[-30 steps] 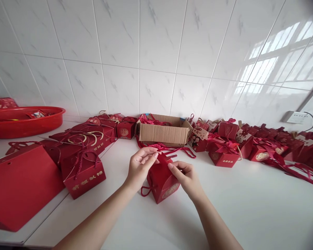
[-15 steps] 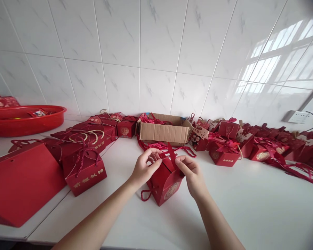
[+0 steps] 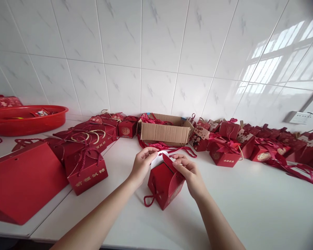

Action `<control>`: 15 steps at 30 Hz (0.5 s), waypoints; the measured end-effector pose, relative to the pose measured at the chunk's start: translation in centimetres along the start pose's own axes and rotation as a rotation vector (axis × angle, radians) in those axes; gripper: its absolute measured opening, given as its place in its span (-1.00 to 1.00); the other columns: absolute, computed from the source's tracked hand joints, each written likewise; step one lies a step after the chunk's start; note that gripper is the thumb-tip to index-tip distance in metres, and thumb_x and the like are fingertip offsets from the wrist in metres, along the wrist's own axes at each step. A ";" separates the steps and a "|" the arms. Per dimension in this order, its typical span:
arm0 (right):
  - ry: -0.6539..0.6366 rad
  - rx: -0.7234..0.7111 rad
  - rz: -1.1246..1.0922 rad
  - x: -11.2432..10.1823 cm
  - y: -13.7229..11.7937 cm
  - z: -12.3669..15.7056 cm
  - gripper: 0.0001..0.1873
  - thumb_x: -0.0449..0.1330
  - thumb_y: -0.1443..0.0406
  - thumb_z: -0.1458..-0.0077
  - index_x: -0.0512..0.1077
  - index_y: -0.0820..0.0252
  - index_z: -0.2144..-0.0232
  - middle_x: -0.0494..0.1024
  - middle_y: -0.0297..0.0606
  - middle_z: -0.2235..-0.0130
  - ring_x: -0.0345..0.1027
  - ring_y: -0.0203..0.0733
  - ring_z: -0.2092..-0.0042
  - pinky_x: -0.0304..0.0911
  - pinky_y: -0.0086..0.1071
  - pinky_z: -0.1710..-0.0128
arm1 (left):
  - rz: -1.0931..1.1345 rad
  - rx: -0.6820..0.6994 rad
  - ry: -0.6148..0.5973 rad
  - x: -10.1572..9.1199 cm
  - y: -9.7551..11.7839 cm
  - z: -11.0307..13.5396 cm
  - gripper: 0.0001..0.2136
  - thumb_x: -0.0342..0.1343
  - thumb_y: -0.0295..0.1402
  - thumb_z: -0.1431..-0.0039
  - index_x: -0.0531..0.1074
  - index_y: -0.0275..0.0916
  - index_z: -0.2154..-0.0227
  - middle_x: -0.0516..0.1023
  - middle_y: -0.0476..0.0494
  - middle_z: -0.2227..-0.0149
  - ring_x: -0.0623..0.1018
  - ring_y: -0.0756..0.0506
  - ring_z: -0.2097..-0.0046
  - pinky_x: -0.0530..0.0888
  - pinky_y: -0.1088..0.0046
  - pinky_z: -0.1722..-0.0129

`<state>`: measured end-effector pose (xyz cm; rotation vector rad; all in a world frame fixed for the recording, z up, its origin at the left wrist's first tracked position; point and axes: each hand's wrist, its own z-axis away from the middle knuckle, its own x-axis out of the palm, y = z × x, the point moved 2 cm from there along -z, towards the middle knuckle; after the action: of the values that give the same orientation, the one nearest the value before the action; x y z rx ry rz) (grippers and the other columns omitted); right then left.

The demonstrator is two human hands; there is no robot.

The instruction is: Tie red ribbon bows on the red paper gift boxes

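Observation:
A small red gift box (image 3: 161,184) stands on the white table between my hands, its top flaps partly raised. My left hand (image 3: 143,165) pinches the far flap, whose white inside faces me. On the box's other side, my right hand (image 3: 189,172) has its fingers closed on a red top flap. A twisted red cord handle (image 3: 149,201) hangs from the box's left side and its loop rests on the table. The gold print on the right face is partly in shadow.
Behind the box, a cardboard carton (image 3: 164,133) holds red ribbons. Red gift boxes (image 3: 87,173) stand at left beside a large red box (image 3: 26,180) and a red basin (image 3: 28,119). More ribboned boxes (image 3: 225,154) line the right. A socket strip (image 3: 299,117) is against the wall.
My left hand has pulled the far flap back, so its white inside now shows. The box has turned slightly, and the upright red flap has folded lower under my right hand.

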<state>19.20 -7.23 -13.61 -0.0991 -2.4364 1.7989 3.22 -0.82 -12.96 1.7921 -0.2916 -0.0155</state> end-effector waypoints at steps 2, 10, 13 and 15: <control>-0.018 0.012 -0.009 0.0 0.0 0.0 -0.73 0.25 0.10 0.01 0.48 0.16 0.57 0.36 -0.22 0.06 0.29 -0.12 0.12 0.18 -0.37 0.26 | 0.012 0.000 -0.011 0.0 -0.1 0.0 -0.79 0.20 -0.24 0.02 0.47 -0.24 0.35 0.54 -0.08 0.34 0.50 -0.06 0.31 0.37 0.43 0.27; -0.038 0.050 -0.040 0.1 0.0 0.0 -0.72 0.27 0.12 0.01 0.47 0.19 0.59 0.32 -0.23 0.07 0.27 -0.17 0.17 0.17 -0.40 0.31 | 0.043 0.013 -0.043 0.0 0.1 0.2 -0.79 0.21 -0.26 0.02 0.50 -0.24 0.33 0.56 -0.09 0.29 0.49 -0.08 0.22 0.36 0.46 0.23; -0.032 0.062 -0.044 0.1 0.1 0.0 -0.72 0.27 0.12 0.02 0.47 0.19 0.59 0.33 -0.22 0.06 0.27 -0.16 0.18 0.17 -0.40 0.34 | 0.058 0.007 -0.101 0.1 0.2 0.3 -0.80 0.21 -0.28 0.02 0.51 -0.24 0.32 0.56 -0.08 0.32 0.49 -0.06 0.28 0.36 0.47 0.26; -0.028 0.065 -0.032 0.1 0.2 0.0 -0.73 0.27 0.12 0.03 0.47 0.19 0.58 0.33 -0.21 0.06 0.27 -0.13 0.16 0.18 -0.38 0.33 | 0.050 0.011 -0.134 0.1 0.2 0.3 -0.81 0.20 -0.28 0.01 0.52 -0.24 0.33 0.56 -0.08 0.34 0.49 -0.05 0.31 0.36 0.47 0.28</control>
<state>19.09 -7.15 -13.76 -0.0290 -2.3812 1.8767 3.25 -1.19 -12.83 1.7977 -0.4331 -0.0984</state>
